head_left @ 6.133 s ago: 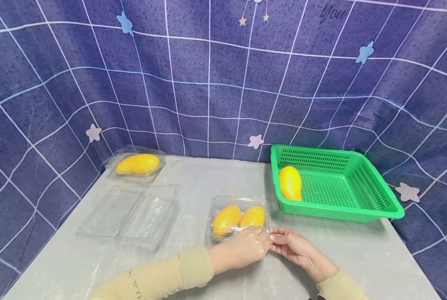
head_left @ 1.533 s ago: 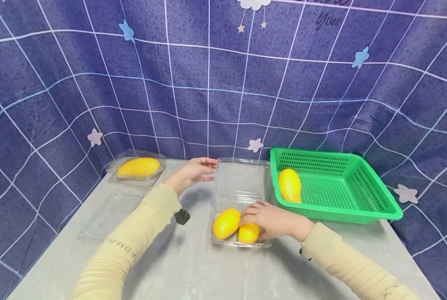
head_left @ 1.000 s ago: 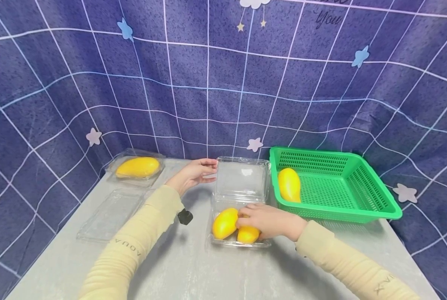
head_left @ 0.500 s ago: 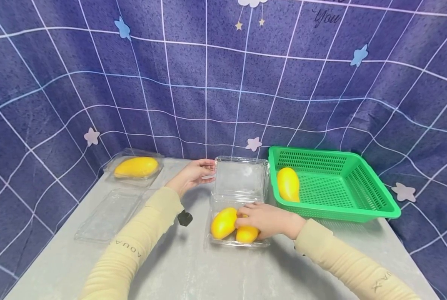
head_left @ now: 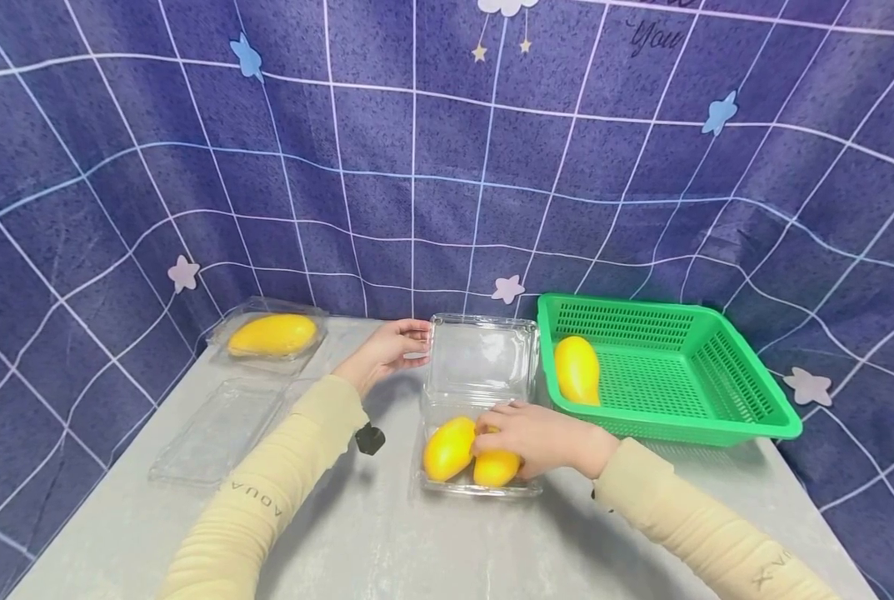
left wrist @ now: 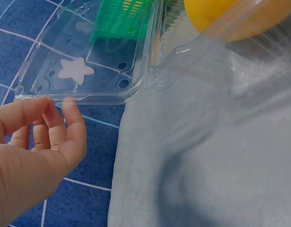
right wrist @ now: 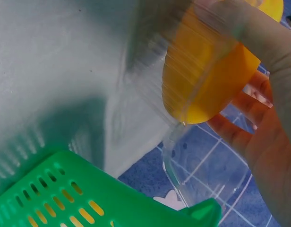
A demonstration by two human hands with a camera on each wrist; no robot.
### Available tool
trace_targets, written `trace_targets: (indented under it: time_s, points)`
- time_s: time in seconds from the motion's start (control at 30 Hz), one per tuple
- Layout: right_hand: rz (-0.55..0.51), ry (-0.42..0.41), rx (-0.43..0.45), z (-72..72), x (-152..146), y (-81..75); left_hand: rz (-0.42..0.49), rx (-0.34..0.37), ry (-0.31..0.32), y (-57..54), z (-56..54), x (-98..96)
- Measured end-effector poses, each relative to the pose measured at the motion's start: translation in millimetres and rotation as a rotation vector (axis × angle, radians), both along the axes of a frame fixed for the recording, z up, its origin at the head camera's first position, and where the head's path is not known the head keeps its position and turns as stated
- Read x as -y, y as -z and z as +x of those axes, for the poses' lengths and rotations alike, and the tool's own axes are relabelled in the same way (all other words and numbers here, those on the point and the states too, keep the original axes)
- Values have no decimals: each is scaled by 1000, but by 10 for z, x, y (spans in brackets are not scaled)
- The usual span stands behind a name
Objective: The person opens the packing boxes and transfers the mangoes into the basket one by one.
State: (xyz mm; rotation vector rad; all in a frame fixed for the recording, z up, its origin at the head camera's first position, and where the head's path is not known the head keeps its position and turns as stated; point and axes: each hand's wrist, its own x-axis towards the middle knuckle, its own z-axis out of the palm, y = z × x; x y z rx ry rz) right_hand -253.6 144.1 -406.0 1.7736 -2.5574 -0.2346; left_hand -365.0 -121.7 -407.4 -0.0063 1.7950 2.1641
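Observation:
My right hand (head_left: pixel 540 437) curls over the right-hand yellow mango (head_left: pixel 496 469), thumb and fingers on opposite sides of it. That mango sits in a clear plastic clamshell container (head_left: pixel 484 490), with another mango (head_left: pixel 449 448) to its left. Behind them the container's clear lid (head_left: pixel 484 358) stands raised. My left hand (head_left: pixel 388 350) has its fingertips at the lid's left edge. Seen from the left wrist, those fingers (left wrist: pixel 75 125) are loosely bent, tips apart along the rim. The right wrist view shows the mango (right wrist: pixel 202 75) through the container's ribbed wall, my thumb over its top.
A green perforated basket (head_left: pixel 664 425) with one mango (head_left: pixel 577 371) stands close to the right of the container. At the back left lies a clear container with a mango (head_left: pixel 272 334) inside. An opened container (head_left: pixel 214 433) lies nearer, partly behind my left sleeve.
Six seconds ago both hands were at the front of the covered container. Since then the lid has been raised, my left hand has moved to it, and my right hand onto the right mango.

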Motion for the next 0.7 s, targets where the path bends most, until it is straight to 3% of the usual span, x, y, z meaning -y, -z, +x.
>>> trace_targets:
  time_s: [0.27,0.7]
  points:
    - [-4,35,8,21,-28,-136,-1,2,-13,3,-6,-2]
    - [-37,22,-38,47,-72,-345,-22,-2,-13,-6,6,3]
